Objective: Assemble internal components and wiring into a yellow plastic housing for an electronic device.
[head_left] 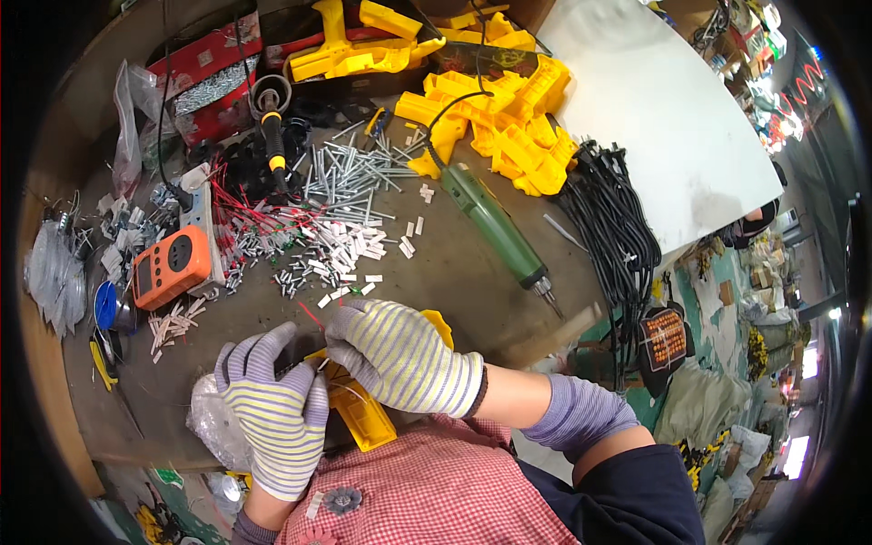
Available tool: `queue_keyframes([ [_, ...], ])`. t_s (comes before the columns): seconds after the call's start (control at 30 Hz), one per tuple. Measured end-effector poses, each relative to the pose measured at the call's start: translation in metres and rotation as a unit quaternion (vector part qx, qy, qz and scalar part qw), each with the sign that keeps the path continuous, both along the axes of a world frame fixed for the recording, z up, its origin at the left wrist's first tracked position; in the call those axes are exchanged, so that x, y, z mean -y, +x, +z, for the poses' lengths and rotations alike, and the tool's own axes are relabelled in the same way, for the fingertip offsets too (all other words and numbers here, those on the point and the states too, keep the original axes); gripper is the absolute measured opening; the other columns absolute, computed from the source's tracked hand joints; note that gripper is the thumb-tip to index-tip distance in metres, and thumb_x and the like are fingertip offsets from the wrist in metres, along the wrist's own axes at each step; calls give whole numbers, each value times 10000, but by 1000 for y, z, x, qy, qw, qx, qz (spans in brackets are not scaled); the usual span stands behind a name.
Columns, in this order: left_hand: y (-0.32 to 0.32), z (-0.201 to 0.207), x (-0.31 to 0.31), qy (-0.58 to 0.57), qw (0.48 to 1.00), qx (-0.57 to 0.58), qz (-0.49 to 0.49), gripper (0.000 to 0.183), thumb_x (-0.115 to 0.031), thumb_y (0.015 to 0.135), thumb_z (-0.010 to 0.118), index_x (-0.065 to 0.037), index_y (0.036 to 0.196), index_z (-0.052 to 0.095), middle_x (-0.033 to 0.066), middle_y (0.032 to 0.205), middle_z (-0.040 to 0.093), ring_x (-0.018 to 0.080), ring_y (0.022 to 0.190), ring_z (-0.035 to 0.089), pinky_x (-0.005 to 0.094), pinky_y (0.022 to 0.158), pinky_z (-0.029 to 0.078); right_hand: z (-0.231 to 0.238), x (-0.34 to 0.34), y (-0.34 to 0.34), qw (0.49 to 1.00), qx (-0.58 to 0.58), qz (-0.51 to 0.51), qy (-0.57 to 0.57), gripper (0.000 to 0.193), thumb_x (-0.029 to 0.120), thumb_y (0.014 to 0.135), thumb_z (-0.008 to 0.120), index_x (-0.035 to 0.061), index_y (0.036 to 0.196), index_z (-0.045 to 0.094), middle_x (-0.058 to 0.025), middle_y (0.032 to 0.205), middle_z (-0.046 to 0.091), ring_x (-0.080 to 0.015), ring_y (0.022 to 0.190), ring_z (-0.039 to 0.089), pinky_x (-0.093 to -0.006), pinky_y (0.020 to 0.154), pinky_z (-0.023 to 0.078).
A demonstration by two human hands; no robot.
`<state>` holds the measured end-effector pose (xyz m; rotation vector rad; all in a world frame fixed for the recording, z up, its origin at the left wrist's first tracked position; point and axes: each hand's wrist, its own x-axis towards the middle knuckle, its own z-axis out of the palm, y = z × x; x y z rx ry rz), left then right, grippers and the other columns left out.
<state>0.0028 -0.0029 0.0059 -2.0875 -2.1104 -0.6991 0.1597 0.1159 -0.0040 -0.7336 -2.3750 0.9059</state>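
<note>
Both of my hands wear striped knit gloves and meet over a yellow plastic housing (365, 420) at the table's near edge, by my body. My left hand (272, 404) is on the housing's left side, thumb and fingers drawn together around something too small to make out. From the right, my right hand (400, 356) reaches over the housing with its fingertips pinched; what they hold is mostly hidden. A small whitish piece (322, 364) shows between the two hands. Thin pale wire lies across the housing, and a short red wire (311, 314) sticks out beyond my right fingertips.
A green electric screwdriver (495, 227) lies beyond my hands. Further off are yellow housings (509, 118), long screws (350, 173), white connector pieces (350, 245) and a soldering iron (272, 141). Black cables (613, 213) hang over the right edge. An orange socket meter (171, 267) and pliers (103, 365) sit left.
</note>
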Motion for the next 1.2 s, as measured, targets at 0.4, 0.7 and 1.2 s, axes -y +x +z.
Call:
queue_keyframes([
  [0.4,-37,4,24,-62,992,76,-84,751,-568,731,689,-32,1250,604,168,1230,586,386,1121,530,526,1002,381,54,-55,276,760,452,-436,169,706,132,810,715,90,1468,462,-209,990,700,-395,833,682,-484,737,535],
  [0.7,-47,-7,22,-131,983,70,-110,757,-361,686,768,-46,1343,565,140,1140,618,353,1070,569,482,938,431,140,-108,192,949,-168,-239,-118,505,178,899,660,-26,1353,575,72,729,417,-21,601,371,-189,543,284],
  [1.2,-95,4,32,17,995,89,45,279,-132,772,728,-34,1032,704,146,962,665,352,915,628,445,808,513,-5,-101,68,953,58,-167,245,466,28,818,707,37,1270,596,-118,864,637,-309,732,608,-408,723,509],
])
